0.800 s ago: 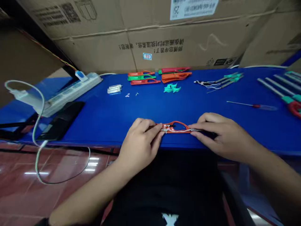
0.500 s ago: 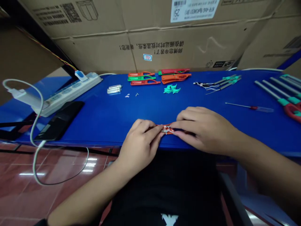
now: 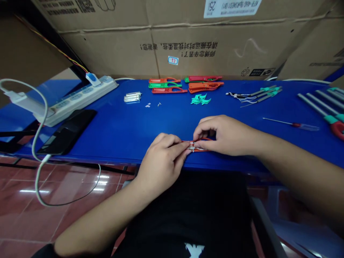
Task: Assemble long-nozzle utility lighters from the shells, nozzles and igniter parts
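Orange plastic housing [image 3: 201, 150] pinched between my left hand [image 3: 161, 161] and right hand [image 3: 225, 136], white wires [image 3: 192, 147] bunched mid-housing. Five more housings [image 3: 169, 90] lie at 12 o'clock; can't tell if finished.

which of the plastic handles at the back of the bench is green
The green plastic handle, lying in the left group between the upper red-orange handle and the lower red-orange handle; it alone is green along its whole length.

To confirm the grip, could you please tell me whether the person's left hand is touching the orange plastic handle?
Touching: the head view shows the left hand with its fingers lying on the orange plastic handle, beside the white wires.
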Motion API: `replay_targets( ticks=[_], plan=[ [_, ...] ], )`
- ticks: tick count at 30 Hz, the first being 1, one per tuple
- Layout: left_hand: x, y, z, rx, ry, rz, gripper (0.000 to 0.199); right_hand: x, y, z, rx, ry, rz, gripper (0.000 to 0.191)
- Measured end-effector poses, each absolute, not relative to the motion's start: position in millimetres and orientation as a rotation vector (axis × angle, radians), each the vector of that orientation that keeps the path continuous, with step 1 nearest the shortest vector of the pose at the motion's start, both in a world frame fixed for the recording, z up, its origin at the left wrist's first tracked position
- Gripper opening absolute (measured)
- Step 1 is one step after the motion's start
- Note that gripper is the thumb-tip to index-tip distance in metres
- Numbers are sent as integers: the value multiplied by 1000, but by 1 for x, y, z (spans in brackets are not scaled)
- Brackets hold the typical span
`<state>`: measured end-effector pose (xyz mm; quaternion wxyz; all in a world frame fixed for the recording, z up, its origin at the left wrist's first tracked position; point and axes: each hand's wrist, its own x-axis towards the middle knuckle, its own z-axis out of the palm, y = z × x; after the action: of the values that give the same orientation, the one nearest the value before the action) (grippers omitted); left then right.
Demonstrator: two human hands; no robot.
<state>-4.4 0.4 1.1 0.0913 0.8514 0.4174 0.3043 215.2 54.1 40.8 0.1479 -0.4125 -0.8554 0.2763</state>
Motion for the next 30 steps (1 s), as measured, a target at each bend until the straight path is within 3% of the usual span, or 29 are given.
replay_targets(
  ticks=[7, 17, 30],
  plan=[
    [-5, 0, 4, 2503, 1236, 891, 24, 211, 59, 41, -1308, -2386, 982, 13],
    [-8, 4, 9, 2481, 1235, 879, 24, 261, 12, 37, -1246, -2343, 125, 19],
    [-16, 27, 16, 2518, 1067, 805, 19, 315, -17, 8, -1459, -2249, 139, 23]
  ],
)
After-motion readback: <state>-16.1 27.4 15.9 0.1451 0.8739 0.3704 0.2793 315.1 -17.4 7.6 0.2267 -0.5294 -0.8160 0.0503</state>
